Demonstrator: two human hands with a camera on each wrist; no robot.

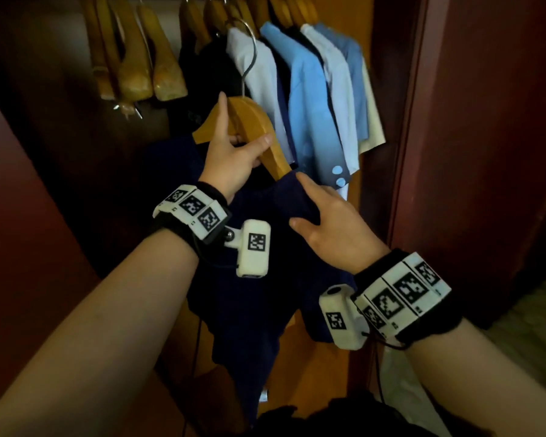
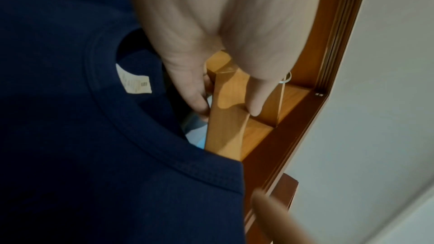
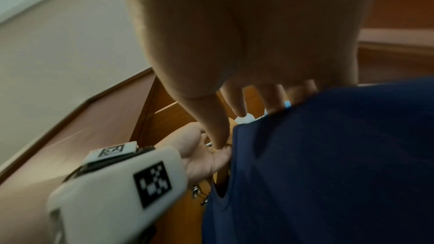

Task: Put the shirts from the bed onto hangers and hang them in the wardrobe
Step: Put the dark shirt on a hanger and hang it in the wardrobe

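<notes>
**Navy shirt half-dressed on a wooden hanger at the wardrobe**

Both forearms reach forward from the bottom of the head view, each wearing a white tracking band with black-and-white markers. Farthest left on the rail hang several empty wooden hangers (image 1: 130, 61), bunched together. Next comes the left hand (image 1: 234, 152), wrapped round the middle of a wooden hanger (image 1: 249, 121): thumb across the front, fingers behind, as the left wrist view also shows. Its metal hook (image 1: 249, 55) rises free in front of the hung clothes and is not on the rail. Below this hand droops the navy shirt (image 1: 259, 294), its collar (image 2: 131, 133) open with a pale label (image 2: 133, 81) inside; the hanger's right arm is already tucked into the neck opening, the left arm bare. Further right, the right hand (image 1: 331, 225) pinches the shirt's shoulder fabric between thumb and fingers, just beside the hanger's tip. Behind it hang white and blue shirts (image 1: 312, 99) in a row. At the far right stands the dark red wardrobe door (image 1: 486, 121).
</notes>
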